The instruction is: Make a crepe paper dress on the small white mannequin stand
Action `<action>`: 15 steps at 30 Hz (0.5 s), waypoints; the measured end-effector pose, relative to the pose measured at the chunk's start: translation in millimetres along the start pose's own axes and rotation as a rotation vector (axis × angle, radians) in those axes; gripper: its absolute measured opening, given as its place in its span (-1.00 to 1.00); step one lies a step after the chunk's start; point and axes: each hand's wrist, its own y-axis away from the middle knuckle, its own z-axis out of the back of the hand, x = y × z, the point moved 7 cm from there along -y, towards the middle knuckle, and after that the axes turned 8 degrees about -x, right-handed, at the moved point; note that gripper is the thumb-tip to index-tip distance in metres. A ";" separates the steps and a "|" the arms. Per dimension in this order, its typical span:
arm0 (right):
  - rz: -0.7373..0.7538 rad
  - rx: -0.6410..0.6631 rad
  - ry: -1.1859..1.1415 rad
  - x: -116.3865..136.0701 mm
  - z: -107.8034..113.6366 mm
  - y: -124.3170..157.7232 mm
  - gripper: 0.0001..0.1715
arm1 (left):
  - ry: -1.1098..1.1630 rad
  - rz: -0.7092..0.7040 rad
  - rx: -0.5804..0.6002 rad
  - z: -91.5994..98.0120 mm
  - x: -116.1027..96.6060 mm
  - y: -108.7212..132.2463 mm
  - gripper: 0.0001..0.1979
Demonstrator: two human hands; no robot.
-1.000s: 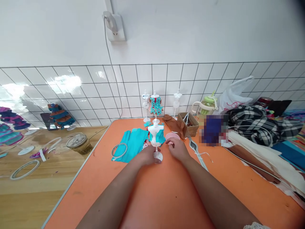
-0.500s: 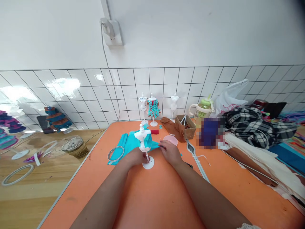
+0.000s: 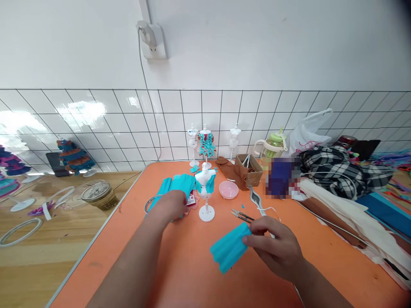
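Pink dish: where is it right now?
In the head view, the pink dish sits right of centre on the orange table, between the front mannequin and the brown cloth.

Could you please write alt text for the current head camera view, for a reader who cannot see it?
The right hand holds a small turquoise fabric piece above an orange tabletop; the left hand is over larger turquoise fabric. Nearby stands a white miniature dress form draped with turquoise cloth, near a pink bowl and thread snips.
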 end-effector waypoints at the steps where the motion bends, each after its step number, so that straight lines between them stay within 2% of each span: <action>1: -0.007 0.032 -0.035 4.2 -0.2 1.0 -0.59 | -0.004 0.018 0.013 11.7 2.5 12.3 -0.80; 3: -0.004 0.093 -0.103 13.4 -2.0 -2.0 -0.55 | 0.136 -0.080 0.057 26.3 -9.2 37.1 -0.64; 4: 0.006 0.117 -0.133 18.6 -2.9 -5.9 -0.54 | 0.268 -0.188 0.059 31.1 -22.4 48.2 -0.59; 6: 0.028 0.137 -0.194 29.4 -3.2 -17.8 -0.54 | 0.519 -0.378 0.120 29.9 -49.9 65.4 -0.38; 7: 0.037 0.132 -0.223 34.3 -2.2 -24.8 -0.55 | 0.620 -0.459 0.206 23.2 -63.3 71.5 -0.27; 9: 0.046 0.103 -0.258 40.7 1.7 -37.7 -0.59 | 0.750 -0.573 0.476 3.3 -85.0 80.8 -0.12; 11: 0.041 0.063 -0.251 41.1 7.3 -46.6 -0.62 | 0.865 -0.628 0.693 -8.6 -96.0 85.1 -0.06; 12: 0.031 0.046 -0.233 39.0 10.0 -49.1 -0.63 | 0.914 -0.638 0.747 -10.1 -97.3 84.7 -0.06; 13: 0.019 0.033 -0.207 35.7 12.2 -50.3 -0.63 | 0.955 -0.638 0.761 -9.3 -96.3 82.8 -0.09; 15: 0.002 0.014 -0.153 28.4 14.8 -49.9 -0.60 | 0.999 -0.602 0.685 -4.0 -88.8 75.4 -0.22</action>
